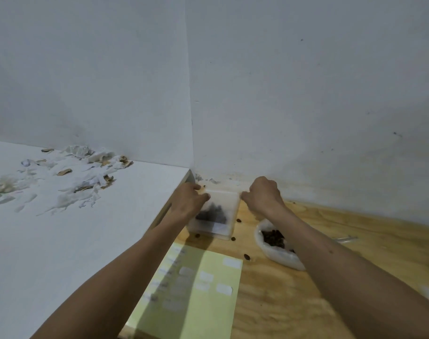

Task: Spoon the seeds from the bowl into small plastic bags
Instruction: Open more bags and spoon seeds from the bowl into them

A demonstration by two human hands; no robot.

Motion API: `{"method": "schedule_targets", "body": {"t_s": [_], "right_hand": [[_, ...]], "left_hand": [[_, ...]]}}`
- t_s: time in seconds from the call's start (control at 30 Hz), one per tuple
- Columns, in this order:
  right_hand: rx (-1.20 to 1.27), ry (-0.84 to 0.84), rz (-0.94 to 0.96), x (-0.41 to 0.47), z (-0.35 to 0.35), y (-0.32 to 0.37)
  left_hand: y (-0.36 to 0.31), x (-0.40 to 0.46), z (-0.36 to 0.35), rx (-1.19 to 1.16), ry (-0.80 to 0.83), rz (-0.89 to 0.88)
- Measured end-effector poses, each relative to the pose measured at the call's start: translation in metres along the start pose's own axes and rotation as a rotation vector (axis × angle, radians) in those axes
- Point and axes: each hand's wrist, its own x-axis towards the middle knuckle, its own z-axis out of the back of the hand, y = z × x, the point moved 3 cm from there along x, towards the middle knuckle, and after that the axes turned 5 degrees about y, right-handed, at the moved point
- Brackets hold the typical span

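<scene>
A small clear plastic bag (219,211) with dark seeds in its lower half lies on the wooden table near the wall corner. My left hand (187,200) pinches its top left corner and my right hand (263,195) pinches its top right corner. To the right stands a translucent bowl (273,253) holding dark seeds, partly hidden by my right forearm. A few loose seeds (246,256) lie on the wood around the bag. No spoon can be made out.
A pale yellow sheet with white labels (198,289) lies on the wooden table (282,302) in front of me. A raised white surface (49,241) at left carries torn paper scraps (81,172). White walls close the corner behind.
</scene>
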Motion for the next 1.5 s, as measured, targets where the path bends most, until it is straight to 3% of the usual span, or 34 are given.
{"method": "schedule_targets", "body": {"t_s": [0.13, 0.27, 0.43, 0.57, 0.63, 0.8, 0.93, 1.13, 1.3, 1.5], "right_hand": [[-0.067, -0.088, -0.010, -0.024, 0.052, -0.024], [-0.129, -0.213, -0.059, -0.060, 0.116, -0.062], [-0.206, -0.331, -0.237, -0.114, 0.185, -0.137], [-0.217, -0.287, -0.453, -0.163, 0.213, -0.211], [-0.220, -0.247, -0.525, -0.186, 0.217, -0.245], [-0.243, -0.075, -0.603, -0.241, 0.200, -0.288], [-0.180, -0.056, -0.624, -0.257, 0.185, -0.303], [-0.006, -0.239, -0.631, -0.255, 0.185, -0.322], [0.237, -0.246, -0.526, -0.258, 0.195, -0.323], [0.633, -0.194, -0.316, -0.256, 0.221, -0.296]], "left_hand": [[-0.039, -0.022, -0.010, -0.003, -0.110, -0.165], [-0.097, -0.050, -0.043, -0.087, -0.108, -0.373], [-0.175, -0.109, -0.108, -0.263, 0.018, -0.607], [-0.219, -0.162, -0.176, -0.244, 0.192, -0.726], [-0.230, -0.185, -0.213, -0.138, 0.318, -0.733], [-0.222, -0.210, -0.291, 0.395, 0.596, -0.618], [-0.210, -0.215, -0.313, 0.540, 0.656, -0.531], [-0.211, -0.214, -0.306, 0.303, 0.566, -0.485], [-0.204, -0.217, -0.300, 0.084, 0.492, -0.513], [-0.215, -0.198, -0.264, -0.651, 0.481, -0.265]]}}
